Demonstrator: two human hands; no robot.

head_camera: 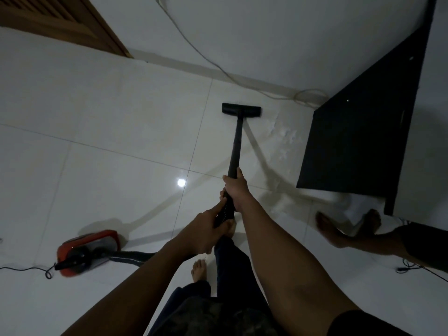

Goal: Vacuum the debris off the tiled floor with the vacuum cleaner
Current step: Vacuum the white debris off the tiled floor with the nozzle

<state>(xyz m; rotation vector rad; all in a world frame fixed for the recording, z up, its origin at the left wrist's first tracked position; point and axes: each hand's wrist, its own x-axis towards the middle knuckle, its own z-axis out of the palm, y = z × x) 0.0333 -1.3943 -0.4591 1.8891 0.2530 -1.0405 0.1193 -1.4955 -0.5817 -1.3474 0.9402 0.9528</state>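
Note:
A black vacuum wand point(236, 141) runs from my hands down to its flat black floor head point(241, 110), which rests on the glossy white tiled floor point(109, 132). My right hand point(236, 190) grips the wand's lower end. Just behind it, my left hand point(208, 230) grips the ribbed hose handle. Pale debris point(283, 139) is scattered on the tile right of the wand. The red vacuum body point(88, 251) sits at lower left, its hose trailing toward me.
A black cabinet point(363, 132) stands at the right beside the debris. A pale cable point(218, 66) runs along the wall base. Another person's bare feet point(329, 226) stand at the right. A wooden door point(60, 20) is at top left. Black cords point(24, 269) lie at both sides.

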